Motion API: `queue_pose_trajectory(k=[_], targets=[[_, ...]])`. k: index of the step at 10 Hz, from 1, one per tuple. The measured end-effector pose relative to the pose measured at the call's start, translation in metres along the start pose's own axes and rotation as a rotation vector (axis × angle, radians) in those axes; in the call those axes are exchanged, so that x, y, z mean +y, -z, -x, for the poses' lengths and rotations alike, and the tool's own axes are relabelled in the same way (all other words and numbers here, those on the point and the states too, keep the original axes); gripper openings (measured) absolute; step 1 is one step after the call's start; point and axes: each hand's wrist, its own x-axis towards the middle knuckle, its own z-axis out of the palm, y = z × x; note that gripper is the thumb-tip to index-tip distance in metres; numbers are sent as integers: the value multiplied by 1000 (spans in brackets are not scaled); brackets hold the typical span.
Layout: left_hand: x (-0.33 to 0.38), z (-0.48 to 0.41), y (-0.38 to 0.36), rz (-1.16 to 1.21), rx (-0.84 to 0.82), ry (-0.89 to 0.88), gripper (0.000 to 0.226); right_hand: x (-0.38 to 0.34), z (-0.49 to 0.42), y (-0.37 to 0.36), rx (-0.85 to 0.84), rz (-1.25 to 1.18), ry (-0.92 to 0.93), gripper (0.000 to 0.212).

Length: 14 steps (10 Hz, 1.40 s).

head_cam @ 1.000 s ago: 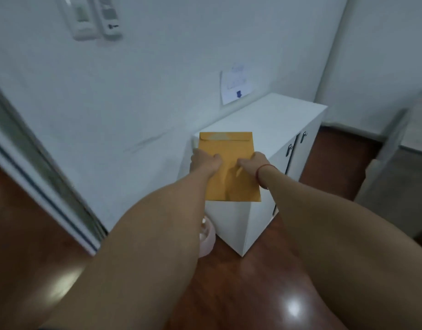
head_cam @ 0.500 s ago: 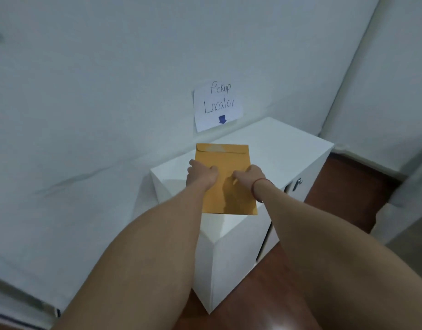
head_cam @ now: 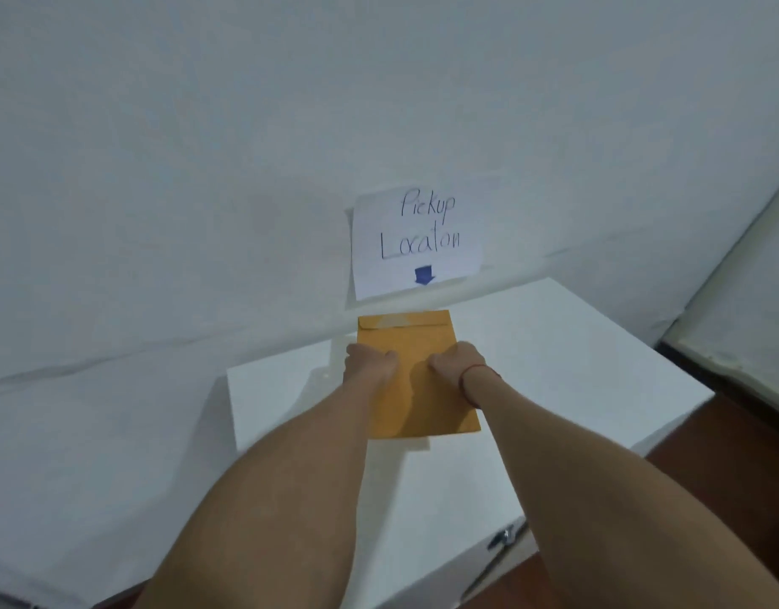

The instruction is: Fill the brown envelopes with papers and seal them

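Head view, near to far: two bare forearms reach forward from the bottom edge over a white cabinet, whose metal door handle shows at its lower front edge beside a strip of dark wooden floor. Both hands are closed on one brown envelope. The left hand clasps its left edge, thumb lying on the upper face, fingers hidden beneath. The right hand pinches the right edge in like manner, and a thin red string bracelet circles that wrist. The envelope is held lengthwise away from the person, over the cabinet top near its back; a shadow under its near edge falls on the white surface, though whether the far end touches the top cannot be told. Its flap lies folded down at the far end, with a pale strip along it. Beyond, on the white wall, hangs a paper sign handwritten "Pickup Location" with a blue arrow pointing down.
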Motion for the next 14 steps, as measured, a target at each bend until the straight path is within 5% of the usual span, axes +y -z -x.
queue_pose_trajectory(k=[2,7,11,14], targets=[[25,-38,-35,-61,43,91,74,1,-64,18,-40,-41,-51,58],[64,-93,-112,-62,262,265,72,24,-176,34,-77,112,-22,47],[67,-96,-129,-164,435,260,67,37,-197,32,-45,497,202,49],[36,-43,-137,-297,489,112,62,60,-156,61,-130,512,482,58]])
